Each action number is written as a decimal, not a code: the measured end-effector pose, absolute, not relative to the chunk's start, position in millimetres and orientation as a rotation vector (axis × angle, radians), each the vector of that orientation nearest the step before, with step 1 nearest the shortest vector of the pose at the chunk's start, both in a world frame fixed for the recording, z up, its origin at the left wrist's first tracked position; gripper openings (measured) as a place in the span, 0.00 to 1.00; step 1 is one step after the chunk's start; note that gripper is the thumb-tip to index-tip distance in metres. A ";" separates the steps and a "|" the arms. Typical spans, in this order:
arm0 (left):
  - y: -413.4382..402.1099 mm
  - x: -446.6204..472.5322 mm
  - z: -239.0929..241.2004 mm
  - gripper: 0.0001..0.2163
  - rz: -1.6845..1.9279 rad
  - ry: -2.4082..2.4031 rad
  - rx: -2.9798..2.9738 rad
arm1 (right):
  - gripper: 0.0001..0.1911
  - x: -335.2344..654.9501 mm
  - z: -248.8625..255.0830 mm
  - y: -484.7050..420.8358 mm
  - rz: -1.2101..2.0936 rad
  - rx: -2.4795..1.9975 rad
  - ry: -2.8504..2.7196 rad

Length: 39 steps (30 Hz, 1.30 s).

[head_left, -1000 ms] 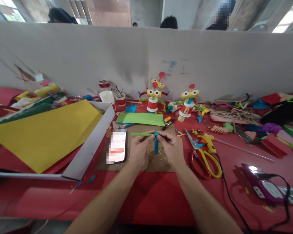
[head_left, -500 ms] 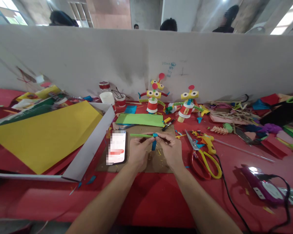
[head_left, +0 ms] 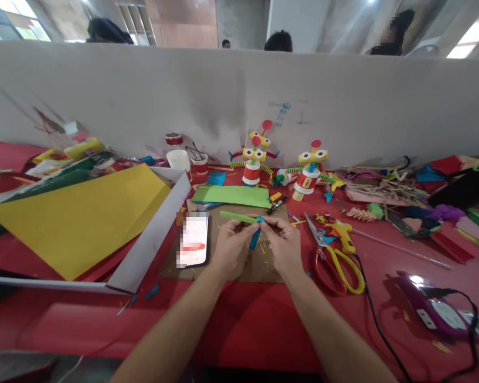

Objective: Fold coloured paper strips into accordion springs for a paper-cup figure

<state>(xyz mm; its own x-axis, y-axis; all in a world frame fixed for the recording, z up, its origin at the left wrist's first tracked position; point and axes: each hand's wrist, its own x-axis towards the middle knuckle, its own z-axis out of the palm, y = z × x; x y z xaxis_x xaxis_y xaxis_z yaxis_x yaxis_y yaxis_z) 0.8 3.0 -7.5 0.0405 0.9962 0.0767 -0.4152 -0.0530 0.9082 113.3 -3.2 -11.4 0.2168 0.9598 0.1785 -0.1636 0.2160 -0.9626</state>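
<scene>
My left hand (head_left: 232, 246) and my right hand (head_left: 282, 243) meet above a brown cardboard mat (head_left: 259, 266). Both pinch a crossed pair of paper strips. A green paper strip (head_left: 235, 216) sticks out to the left from my left fingers. A blue paper strip (head_left: 254, 239) hangs down between the two hands, tilted a little. Fingers of both hands are closed on the point where the strips cross.
A phone (head_left: 192, 239) lies left of my hands. Red-and-yellow scissors (head_left: 335, 255) and a yellow glue gun (head_left: 343, 235) lie to the right. A green sheet (head_left: 231, 195), two paper-cup figures (head_left: 251, 159) (head_left: 308, 173), a yellow sheet in a white box lid (head_left: 75, 218), and paper scraps (head_left: 383, 189) surround them.
The green strip's left end has risen and now slants. The blue strip hangs shorter and has swung to a slant. My hands stayed together over the mat.
</scene>
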 end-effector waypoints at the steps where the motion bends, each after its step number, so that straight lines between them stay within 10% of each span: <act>1: 3.0 0.0 -6.7 0.09 1.360 0.828 0.944 | 0.07 114.5 -9.4 -2.8 1.072 -1.020 -0.982; 17: 9.9 -16.9 1.5 0.14 1.047 0.939 1.025 | 0.14 144.0 3.4 3.7 1.552 -1.236 -1.094; 39: 1.5 8.3 -17.7 0.10 1.349 0.941 0.786 | 0.09 103.8 -13.4 1.0 1.321 -0.893 -0.613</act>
<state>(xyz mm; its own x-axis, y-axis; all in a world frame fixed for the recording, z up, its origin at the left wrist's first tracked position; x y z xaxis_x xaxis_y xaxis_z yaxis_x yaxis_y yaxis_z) 8.3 1.5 -17.7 -0.0170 0.9948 -0.1009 -0.4388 0.0832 0.8947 103.8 1.0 -13.4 0.1735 0.9793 -0.1042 -0.5530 0.0093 -0.8331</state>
